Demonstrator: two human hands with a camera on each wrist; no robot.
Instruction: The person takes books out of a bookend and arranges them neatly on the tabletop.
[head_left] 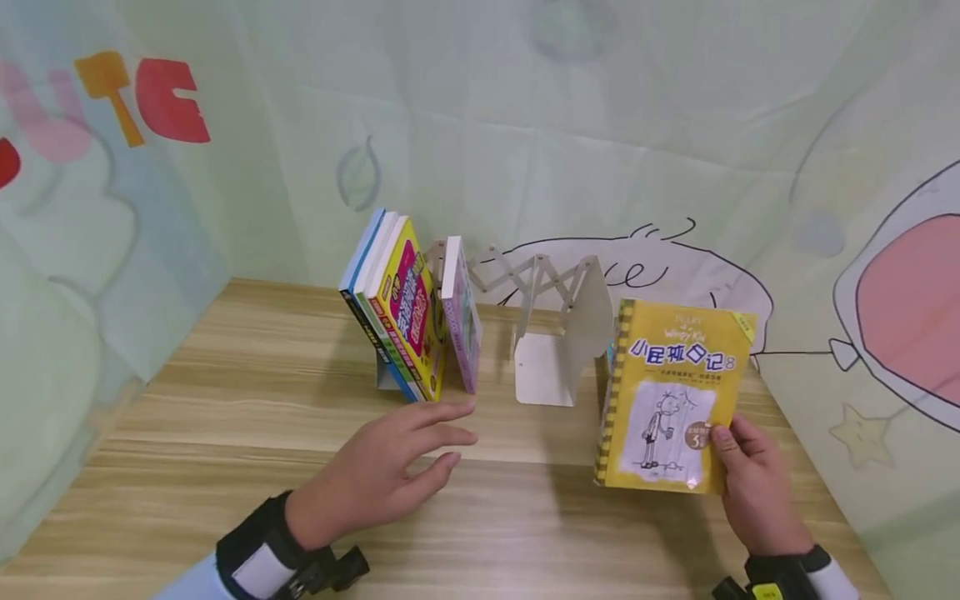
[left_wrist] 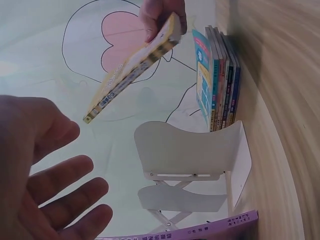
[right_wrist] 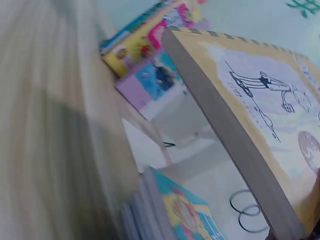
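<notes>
My right hand (head_left: 761, 492) grips a yellow paperback book (head_left: 675, 400) by its lower right edge, thumb on the front cover, holding it up over the right of the table. In the right wrist view the book's (right_wrist: 265, 100) page edge faces the camera. My left hand (head_left: 390, 467) hovers with fingers spread and holds nothing, in front of the books at the left. A white metal expandable bookend rack (head_left: 545, 367) stands at the back. A purple book (head_left: 461, 317) stands upright in it, and beside it several books, a yellow one (head_left: 408, 312) outermost, lean left.
Several more books (left_wrist: 217, 82) stand at the right of the rack, mostly hidden behind the yellow book in the head view. A patterned cloth backdrop (head_left: 450, 150) rises behind and beside the wooden table (head_left: 247, 375).
</notes>
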